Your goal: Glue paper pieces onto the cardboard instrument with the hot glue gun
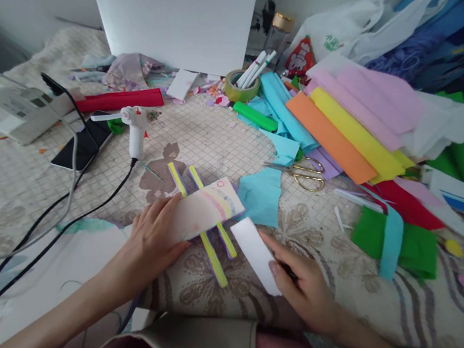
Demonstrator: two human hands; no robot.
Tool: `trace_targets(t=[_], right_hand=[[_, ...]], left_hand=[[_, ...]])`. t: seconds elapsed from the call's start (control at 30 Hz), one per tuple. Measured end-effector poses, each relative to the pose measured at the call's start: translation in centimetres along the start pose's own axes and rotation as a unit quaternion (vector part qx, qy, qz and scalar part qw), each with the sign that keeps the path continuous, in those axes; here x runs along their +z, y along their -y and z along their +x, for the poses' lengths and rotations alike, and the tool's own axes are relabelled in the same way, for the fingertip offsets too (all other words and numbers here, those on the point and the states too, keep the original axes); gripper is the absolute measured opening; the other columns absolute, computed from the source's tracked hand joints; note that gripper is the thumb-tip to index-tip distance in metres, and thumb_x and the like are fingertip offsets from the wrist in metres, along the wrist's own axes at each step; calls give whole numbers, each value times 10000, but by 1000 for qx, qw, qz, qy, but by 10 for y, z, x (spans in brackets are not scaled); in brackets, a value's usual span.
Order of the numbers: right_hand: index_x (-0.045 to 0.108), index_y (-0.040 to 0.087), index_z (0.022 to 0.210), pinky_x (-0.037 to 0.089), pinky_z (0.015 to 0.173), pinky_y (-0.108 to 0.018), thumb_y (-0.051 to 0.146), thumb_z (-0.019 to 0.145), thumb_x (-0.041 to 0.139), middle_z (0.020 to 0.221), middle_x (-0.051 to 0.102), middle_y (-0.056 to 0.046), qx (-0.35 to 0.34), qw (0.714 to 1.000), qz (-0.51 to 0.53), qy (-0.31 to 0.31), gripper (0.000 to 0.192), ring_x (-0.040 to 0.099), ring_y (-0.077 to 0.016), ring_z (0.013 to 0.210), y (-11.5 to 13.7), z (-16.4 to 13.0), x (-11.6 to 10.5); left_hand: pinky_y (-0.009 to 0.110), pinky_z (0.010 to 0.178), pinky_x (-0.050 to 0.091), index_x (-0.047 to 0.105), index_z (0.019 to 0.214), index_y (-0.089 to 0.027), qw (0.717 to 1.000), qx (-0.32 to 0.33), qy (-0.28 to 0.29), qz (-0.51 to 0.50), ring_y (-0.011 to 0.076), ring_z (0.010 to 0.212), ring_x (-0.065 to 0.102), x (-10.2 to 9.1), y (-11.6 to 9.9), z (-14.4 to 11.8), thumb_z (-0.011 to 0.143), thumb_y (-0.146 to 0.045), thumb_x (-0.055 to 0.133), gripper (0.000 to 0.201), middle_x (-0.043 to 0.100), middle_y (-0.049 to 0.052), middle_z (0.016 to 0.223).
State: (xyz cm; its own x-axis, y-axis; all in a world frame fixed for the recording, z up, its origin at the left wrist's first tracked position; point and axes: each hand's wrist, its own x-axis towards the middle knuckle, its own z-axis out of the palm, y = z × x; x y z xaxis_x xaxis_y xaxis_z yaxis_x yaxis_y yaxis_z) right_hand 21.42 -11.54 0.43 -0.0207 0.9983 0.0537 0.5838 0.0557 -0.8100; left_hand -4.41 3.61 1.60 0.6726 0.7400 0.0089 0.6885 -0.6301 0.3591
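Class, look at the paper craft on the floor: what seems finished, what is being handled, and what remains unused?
Done: two yellow-and-purple paper strips lie side by side under a pale rainbow-printed card. In hand: the left hand presses that card flat, while the right hand holds a blank white rectangular card. Left: the white glue gun, gold-handled scissors and coloured paper sheets lie untouched.
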Motion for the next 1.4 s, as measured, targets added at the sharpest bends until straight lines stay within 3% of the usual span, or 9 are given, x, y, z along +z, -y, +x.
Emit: trace_targets(t=[0.27, 0.57, 1.07, 1.23, 1.4], right_hand=[[432, 295, 1386, 498, 969, -351, 149, 883, 469, 1320, 574, -24, 31, 998, 52, -5, 525, 572, -195, 1179, 4, 3, 3], [516, 296, 1324, 456, 1016, -376, 212, 915, 456, 1337, 556, -6, 117, 983, 145, -5, 422, 528, -193, 1229, 4, 6, 5], [410, 268, 1404, 489, 972, -322, 196, 925, 440, 1376, 514, -23, 63, 993, 91, 33, 485, 535, -203, 1220, 0, -1, 9], [397, 266, 1412, 477, 983, -312, 175, 918, 449, 1361, 532, -34, 39, 996, 80, 17, 505, 547, -191, 1207, 0, -4, 11], [415, 296, 1396, 453, 1010, -306, 183, 926, 446, 1366, 529, -9, 71, 990, 119, 6, 484, 519, -169, 1236, 0, -3, 14]], left_hand=[[606, 946, 375, 110, 1452, -226, 1000, -1, -23, 10, 414, 1236, 374, 4, -10, 5, 812, -375, 601, 821, 384, 179, 1357], [594, 987, 332, 111, 1451, -248, 999, -13, -40, -4, 391, 1263, 342, -1, -24, 8, 809, -336, 629, 830, 315, 176, 1384], [530, 952, 354, 167, 1444, -242, 999, 4, -34, -25, 355, 1200, 368, 8, -22, 12, 839, -323, 602, 750, 376, 150, 1349], [539, 944, 351, 152, 1441, -252, 999, -3, -24, -23, 354, 1187, 367, 8, -23, 13, 847, -322, 593, 743, 373, 148, 1343], [531, 950, 351, 184, 1422, -249, 999, -3, -17, -27, 351, 1208, 358, 7, -22, 13, 822, -287, 620, 742, 367, 141, 1347]])
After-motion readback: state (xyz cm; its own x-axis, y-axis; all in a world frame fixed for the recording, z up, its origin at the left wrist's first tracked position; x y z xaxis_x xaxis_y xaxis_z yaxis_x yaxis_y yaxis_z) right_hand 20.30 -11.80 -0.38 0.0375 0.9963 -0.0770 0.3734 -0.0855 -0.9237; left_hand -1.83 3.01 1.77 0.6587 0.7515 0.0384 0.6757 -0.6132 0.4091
